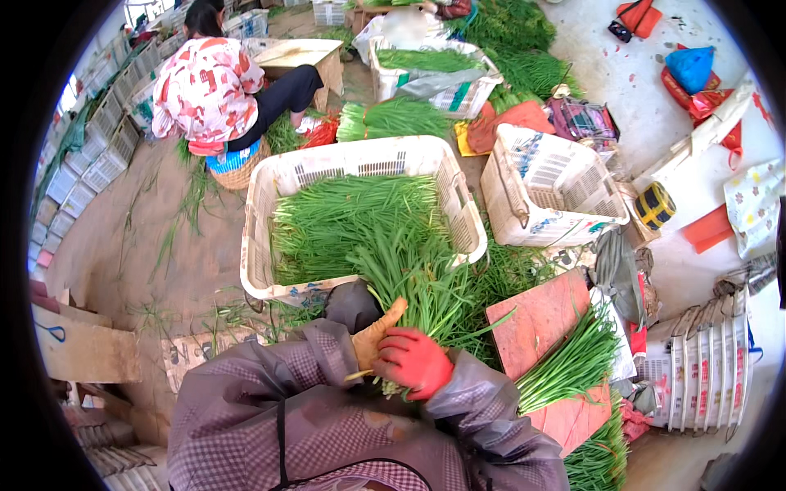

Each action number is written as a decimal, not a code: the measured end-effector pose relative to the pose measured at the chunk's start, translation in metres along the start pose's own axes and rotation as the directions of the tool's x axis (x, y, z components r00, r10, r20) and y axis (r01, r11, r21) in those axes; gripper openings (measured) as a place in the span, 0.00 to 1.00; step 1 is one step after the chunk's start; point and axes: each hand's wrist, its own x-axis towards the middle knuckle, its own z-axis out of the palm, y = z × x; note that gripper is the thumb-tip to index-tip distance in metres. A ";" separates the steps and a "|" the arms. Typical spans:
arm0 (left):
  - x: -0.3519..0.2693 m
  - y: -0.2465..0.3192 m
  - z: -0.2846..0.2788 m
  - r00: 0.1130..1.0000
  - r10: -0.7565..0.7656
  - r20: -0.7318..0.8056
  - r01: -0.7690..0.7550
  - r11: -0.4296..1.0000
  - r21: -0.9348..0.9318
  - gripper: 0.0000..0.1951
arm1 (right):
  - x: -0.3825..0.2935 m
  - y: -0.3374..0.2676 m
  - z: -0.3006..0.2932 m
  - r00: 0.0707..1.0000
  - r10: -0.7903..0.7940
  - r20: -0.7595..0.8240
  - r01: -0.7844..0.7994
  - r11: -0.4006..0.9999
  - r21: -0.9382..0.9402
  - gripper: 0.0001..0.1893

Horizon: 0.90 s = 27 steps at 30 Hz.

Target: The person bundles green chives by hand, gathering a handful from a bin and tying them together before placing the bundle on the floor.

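My left hand (376,331), in a tan glove, and my right hand (412,362), in a red glove, close together around the lower end of a bunch of long green leafy stalks (424,301), perhaps garlic chives. The leaves fan out away from me and reach over the near right corner of a white plastic crate (356,153). Inside that crate lie more green stalks (362,208). Right of my hands, another bunch of green stalks (571,368) rests on a reddish board (534,319).
A second white crate (552,190) stands at the right, beside a roll of yellow and black tape (655,205). Beyond, a co-worker (206,92) sits on a woven basket stool (239,172). Another crate of greens (436,86) stands farther back. Stacked crates (700,368) are at the lower right.
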 end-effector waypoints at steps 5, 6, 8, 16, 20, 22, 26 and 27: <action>-0.005 -0.019 0.029 0.896 0.116 -0.430 0.070 0.917 0.393 0.29 | -0.002 -0.029 0.008 0.998 -0.059 -0.015 0.055 0.979 -0.196 0.32; -0.006 -0.020 0.030 0.892 0.168 -0.420 0.057 0.879 0.473 0.26 | 0.002 -0.035 0.003 0.999 -0.034 0.003 0.034 0.992 -0.122 0.32; -0.006 -0.025 0.030 0.809 0.443 -0.386 0.008 0.648 0.762 0.24 | 0.009 -0.054 -0.006 0.998 0.055 -0.014 -0.053 0.994 0.099 0.30; 0.013 -0.045 0.056 0.800 0.593 0.090 -0.059 -0.072 0.996 0.33 | -0.067 -0.080 -0.069 0.506 0.773 -0.382 -0.285 0.568 0.772 0.26; 0.030 -0.049 0.060 0.824 0.514 0.240 0.049 -0.487 0.872 0.37 | -0.079 -0.056 -0.075 0.539 0.799 -0.266 -0.151 0.402 0.903 0.63; 0.028 -0.035 0.044 0.778 0.599 0.188 0.199 -0.519 0.831 0.33 | -0.051 -0.052 -0.079 0.614 0.736 -0.285 -0.089 0.423 0.902 0.66; 0.057 -0.061 0.052 0.748 0.651 0.129 0.353 -0.554 0.754 0.32 | -0.055 -0.029 -0.076 0.612 0.658 -0.439 -0.075 0.600 0.796 0.67; 0.048 -0.052 0.043 0.713 0.684 0.153 0.275 -0.474 0.836 0.33 | -0.044 -0.022 -0.068 0.589 0.681 -0.435 -0.083 0.587 0.806 0.66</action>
